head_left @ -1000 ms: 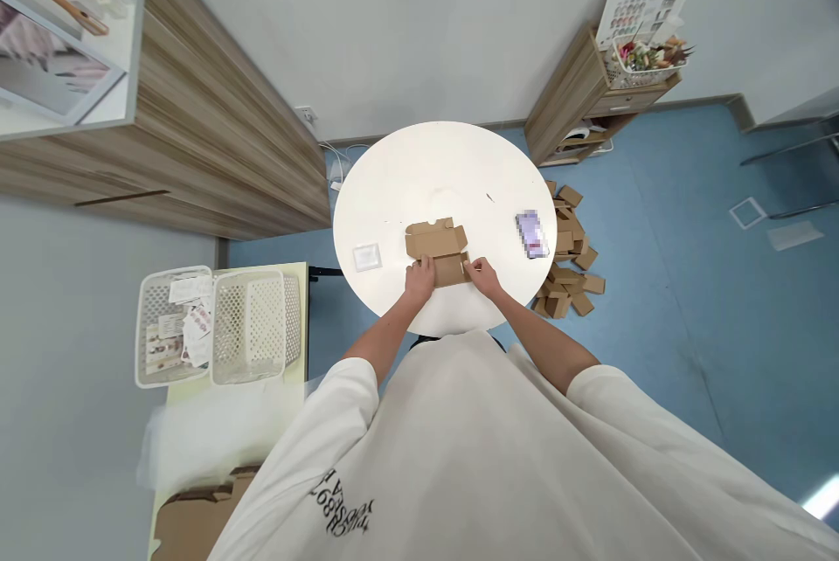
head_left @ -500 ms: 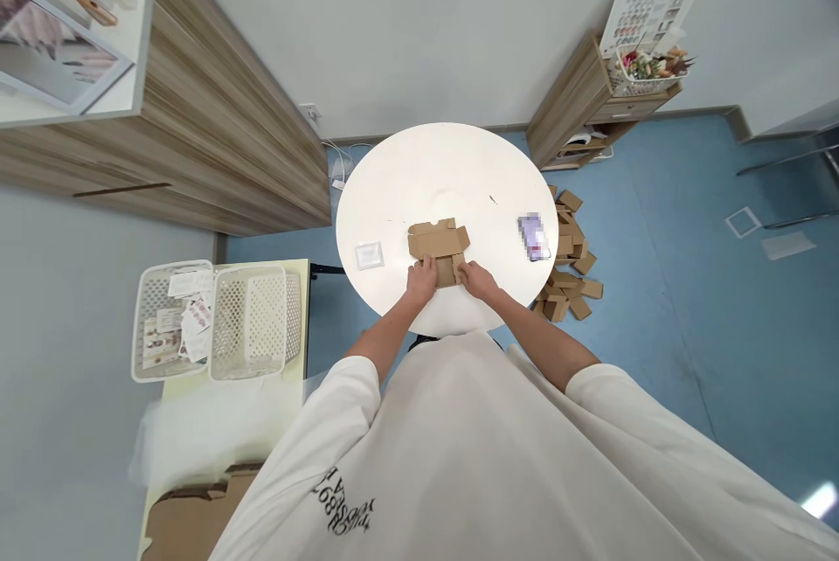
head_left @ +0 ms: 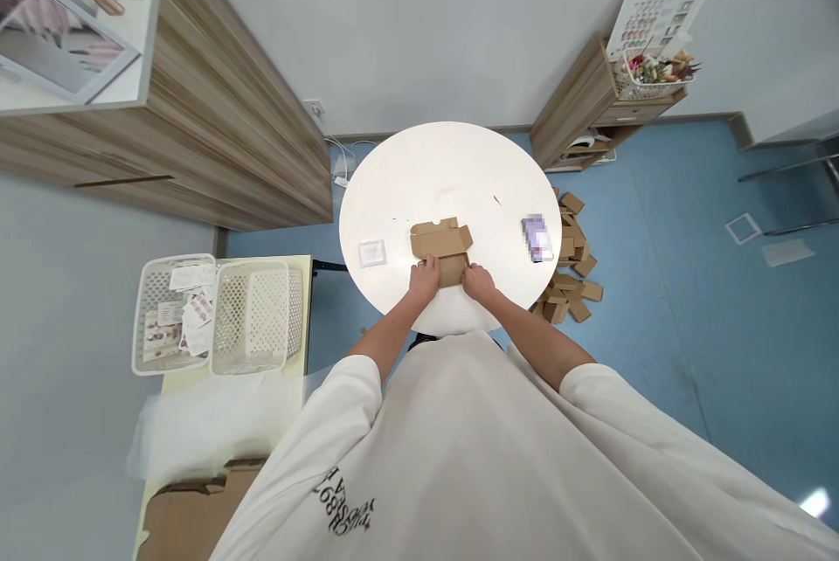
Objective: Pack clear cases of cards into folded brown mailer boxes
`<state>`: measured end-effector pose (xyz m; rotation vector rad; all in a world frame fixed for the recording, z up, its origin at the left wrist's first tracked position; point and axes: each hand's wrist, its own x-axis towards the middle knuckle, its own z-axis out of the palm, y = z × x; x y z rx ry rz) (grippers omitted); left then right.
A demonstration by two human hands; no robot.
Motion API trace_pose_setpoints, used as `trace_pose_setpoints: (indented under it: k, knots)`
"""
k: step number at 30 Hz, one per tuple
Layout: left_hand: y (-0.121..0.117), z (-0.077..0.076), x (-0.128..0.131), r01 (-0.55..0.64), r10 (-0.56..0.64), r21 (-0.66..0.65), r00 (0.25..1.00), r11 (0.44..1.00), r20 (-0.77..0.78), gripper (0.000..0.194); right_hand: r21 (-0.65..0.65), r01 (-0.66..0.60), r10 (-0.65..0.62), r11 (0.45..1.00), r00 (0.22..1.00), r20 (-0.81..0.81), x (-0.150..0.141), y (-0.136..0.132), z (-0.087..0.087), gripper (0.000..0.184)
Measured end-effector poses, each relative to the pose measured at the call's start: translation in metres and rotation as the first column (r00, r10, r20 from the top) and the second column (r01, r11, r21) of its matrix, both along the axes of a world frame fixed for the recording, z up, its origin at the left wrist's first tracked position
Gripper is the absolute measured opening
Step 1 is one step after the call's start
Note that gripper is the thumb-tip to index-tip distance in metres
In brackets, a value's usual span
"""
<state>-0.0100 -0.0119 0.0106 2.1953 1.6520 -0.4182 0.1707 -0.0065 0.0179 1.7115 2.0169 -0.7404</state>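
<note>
A flat brown cardboard box blank (head_left: pixel 440 243) lies on the round white table (head_left: pixel 452 168), partly folded at its near edge. My left hand (head_left: pixel 423 277) presses on the near left part of the cardboard with fingers curled over it. My right hand (head_left: pixel 478 280) grips the near right flap, fingers closed on the board. Both hands sit side by side at the table's near edge.
A small clear packet (head_left: pixel 371 253) lies left of the cardboard and a phone (head_left: pixel 537 238) lies to the right. Several folded cardboard boxes (head_left: pixel 568 268) are heaped on the blue floor. Two white baskets (head_left: pixel 216 315) stand on a side table at my left. A wooden cabinet (head_left: pixel 577 102) stands behind.
My right hand has moved left and folded the near right flap inward, so the near part of the cardboard looks narrower. My left hand stays on the near left edge.
</note>
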Motion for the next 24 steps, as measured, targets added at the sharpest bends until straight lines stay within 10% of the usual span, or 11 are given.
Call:
trace_pose_setpoints:
  k: [10,17,24]
  knots:
    - [0.001,0.0,0.0,-0.006,0.006,0.01,1.0,1.0,0.021,0.08,0.022,-0.054,0.054,0.998,0.999,-0.008,-0.004,-0.001,0.011,0.034]
    - [0.0,0.002,0.0,-0.006,0.006,0.012,1.0,1.0,0.014,0.082,0.048,-0.111,0.114,0.993,0.992,-0.056,-0.005,0.005,0.014,0.085]
    - [-0.002,0.0,-0.003,-0.043,0.04,0.031,0.995,0.999,0.089,0.082,0.03,-0.202,0.201,0.979,0.979,0.035,-0.007,0.014,0.009,0.09]
